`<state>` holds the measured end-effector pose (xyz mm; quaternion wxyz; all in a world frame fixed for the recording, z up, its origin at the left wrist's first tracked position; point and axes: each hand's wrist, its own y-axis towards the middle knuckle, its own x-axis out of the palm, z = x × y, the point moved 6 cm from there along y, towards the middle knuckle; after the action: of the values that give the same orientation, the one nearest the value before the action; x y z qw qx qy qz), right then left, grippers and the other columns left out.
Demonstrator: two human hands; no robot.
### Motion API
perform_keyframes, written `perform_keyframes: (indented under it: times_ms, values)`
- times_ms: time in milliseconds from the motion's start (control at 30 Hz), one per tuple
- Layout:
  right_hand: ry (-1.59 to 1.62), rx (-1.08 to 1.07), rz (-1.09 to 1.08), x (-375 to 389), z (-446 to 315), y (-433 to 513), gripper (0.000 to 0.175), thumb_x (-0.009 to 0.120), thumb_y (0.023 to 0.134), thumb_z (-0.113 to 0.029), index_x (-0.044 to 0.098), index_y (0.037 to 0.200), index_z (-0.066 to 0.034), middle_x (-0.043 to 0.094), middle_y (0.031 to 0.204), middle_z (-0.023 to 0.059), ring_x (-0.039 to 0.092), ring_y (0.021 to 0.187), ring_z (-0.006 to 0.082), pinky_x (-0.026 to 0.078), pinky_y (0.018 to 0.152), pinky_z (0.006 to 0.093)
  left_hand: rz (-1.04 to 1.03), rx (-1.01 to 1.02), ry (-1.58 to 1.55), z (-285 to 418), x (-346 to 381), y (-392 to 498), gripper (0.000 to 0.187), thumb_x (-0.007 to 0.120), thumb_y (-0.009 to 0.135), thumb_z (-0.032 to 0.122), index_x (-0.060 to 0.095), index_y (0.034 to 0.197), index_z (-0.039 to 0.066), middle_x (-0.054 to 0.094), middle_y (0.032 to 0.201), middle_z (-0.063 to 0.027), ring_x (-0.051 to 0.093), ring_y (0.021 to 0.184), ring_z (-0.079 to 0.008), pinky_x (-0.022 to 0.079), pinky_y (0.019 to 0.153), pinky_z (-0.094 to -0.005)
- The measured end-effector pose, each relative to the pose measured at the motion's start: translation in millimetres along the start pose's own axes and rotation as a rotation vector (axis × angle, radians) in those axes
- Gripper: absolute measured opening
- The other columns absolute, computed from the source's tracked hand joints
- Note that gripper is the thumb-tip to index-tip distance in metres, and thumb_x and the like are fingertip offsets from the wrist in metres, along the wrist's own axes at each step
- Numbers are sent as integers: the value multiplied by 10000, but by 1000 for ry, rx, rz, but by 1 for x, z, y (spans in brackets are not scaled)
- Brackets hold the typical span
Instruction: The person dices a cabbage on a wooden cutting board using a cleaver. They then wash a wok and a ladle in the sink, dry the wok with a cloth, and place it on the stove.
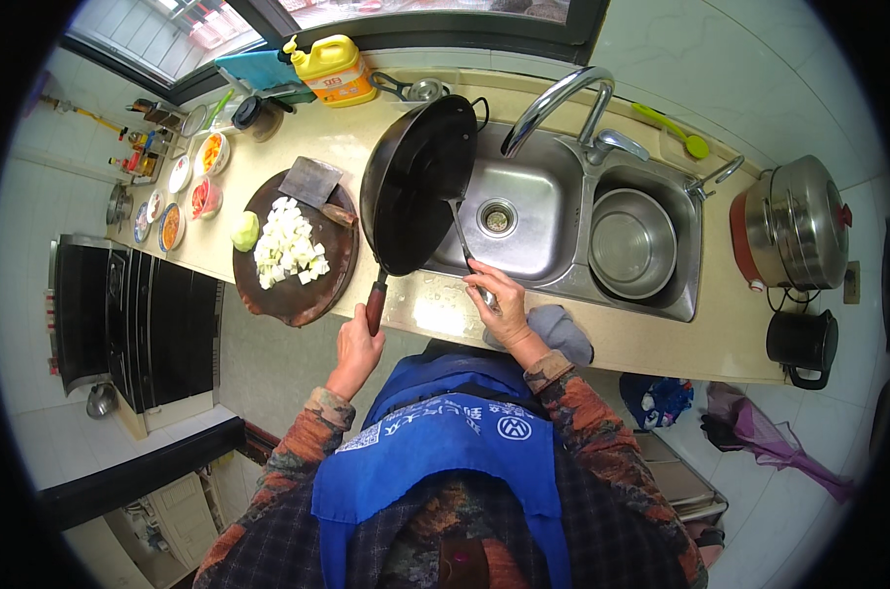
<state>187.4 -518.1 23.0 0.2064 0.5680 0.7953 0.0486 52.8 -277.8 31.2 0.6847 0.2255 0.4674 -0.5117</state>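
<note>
My left hand grips the wooden handle of a black wok. The wok is tilted on its side, its open face turned right towards the left sink basin. In my right hand is a slender metal cooking utensil; its far end meets the wok's lower right rim, though whether they touch I cannot tell. Left of the wok lies a round wooden chopping board with diced pale vegetable, a pale green vegetable piece and a cleaver.
A chrome faucet arches over the sink. The right basin holds a metal pot. A grey cloth hangs at the counter edge. Bowls of cut food stand at left, a yellow detergent jug behind, a steamer at right.
</note>
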Motion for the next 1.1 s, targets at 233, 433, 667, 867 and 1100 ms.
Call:
perform_keyframes:
  times_ms: [233, 433, 667, 867, 1100]
  values:
    - [34, 48, -3, 3, 3, -2, 143, 698, 798, 2, 692, 940, -9, 669, 1135, 182, 673, 1012, 309, 529, 870, 343, 4, 11, -2, 0, 1, 1, 292, 629, 755, 58, 438, 973, 17, 610, 733, -276, 597, 722, -498, 459, 644, -563]
    - [28, 59, 1, 4, 4, -3, 140, 704, 798, -10, 694, 937, -11, 672, 1134, 180, 679, 998, 305, 533, 855, 341, -12, 2, 2, 0, 0, 0, 307, 645, 767, 69, 441, 991, 16, 621, 751, -274, 604, 738, -497, 467, 658, -564]
    - [9, 43, 7, 6, 6, -4, 140, 711, 790, -15, 699, 929, -20, 677, 1132, 174, 682, 996, 298, 537, 849, 336, -30, -23, 13, -1, 1, 0, 318, 654, 768, 79, 447, 1001, 17, 625, 756, -272, 613, 739, -485, 472, 659, -557]
    - [9, 30, 3, 7, 6, -6, 142, 712, 786, -15, 693, 926, -22, 675, 1132, 174, 681, 983, 315, 538, 839, 343, -21, -17, 1, 0, 0, 0, 311, 644, 763, 73, 444, 995, 19, 621, 751, -272, 610, 732, -486, 469, 652, -561]
    - [11, 33, -19, 4, 1, -2, 151, 704, 795, -12, 687, 945, -17, 670, 1136, 175, 673, 1001, 317, 536, 847, 344, -14, -18, 4, 0, 0, 0, 309, 647, 758, 73, 434, 976, 18, 618, 744, -273, 603, 727, -494, 465, 645, -563]
